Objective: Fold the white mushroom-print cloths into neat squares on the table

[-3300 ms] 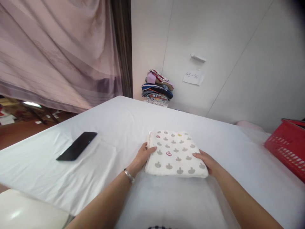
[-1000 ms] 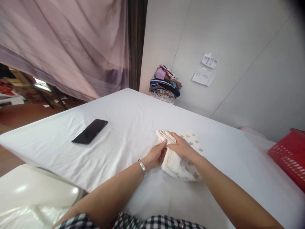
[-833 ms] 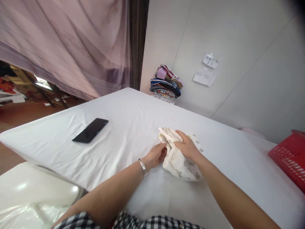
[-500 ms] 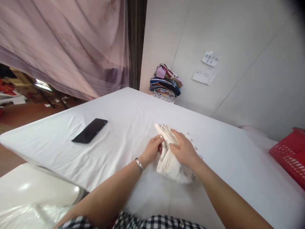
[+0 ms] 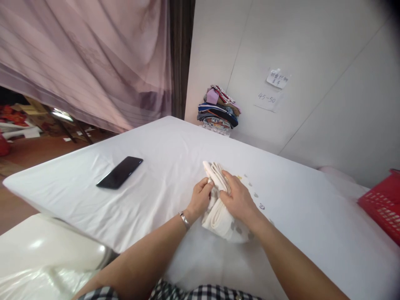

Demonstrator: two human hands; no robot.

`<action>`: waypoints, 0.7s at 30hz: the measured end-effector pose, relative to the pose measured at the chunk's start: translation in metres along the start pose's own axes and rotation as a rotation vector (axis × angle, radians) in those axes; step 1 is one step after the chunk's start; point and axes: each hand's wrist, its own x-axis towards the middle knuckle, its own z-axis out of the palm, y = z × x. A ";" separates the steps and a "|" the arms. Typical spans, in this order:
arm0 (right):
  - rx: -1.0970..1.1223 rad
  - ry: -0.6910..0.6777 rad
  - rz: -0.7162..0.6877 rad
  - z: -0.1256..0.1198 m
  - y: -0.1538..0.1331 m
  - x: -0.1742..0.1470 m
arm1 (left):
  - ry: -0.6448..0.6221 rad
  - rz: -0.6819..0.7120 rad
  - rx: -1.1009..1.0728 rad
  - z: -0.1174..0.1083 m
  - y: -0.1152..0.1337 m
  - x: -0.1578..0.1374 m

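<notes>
A cream-coloured cloth with small grey printed shapes lies folded in several layers on the white-covered table. My left hand pinches its left edge, thumb against the fabric. From the right, my right hand grips the stacked folds between thumb and fingers. Part of the printed side shows beyond my right hand and under its wrist. Whether the cloth is a garment or a plain piece, I cannot tell.
A black phone lies on the table to the left. Folded clothes are piled at the far corner by the wall. A red plastic basket stands at the right edge. Paper notes hang on the wall, and a pink curtain hangs behind.
Both hands keep hold of the cloth. The folded cloth has shifted slightly left, and more of its printed side shows past my right hand. The camera view has moved slightly.
</notes>
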 end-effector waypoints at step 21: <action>0.044 -0.007 -0.049 0.012 -0.015 0.002 | -0.009 0.121 0.093 -0.004 0.011 -0.001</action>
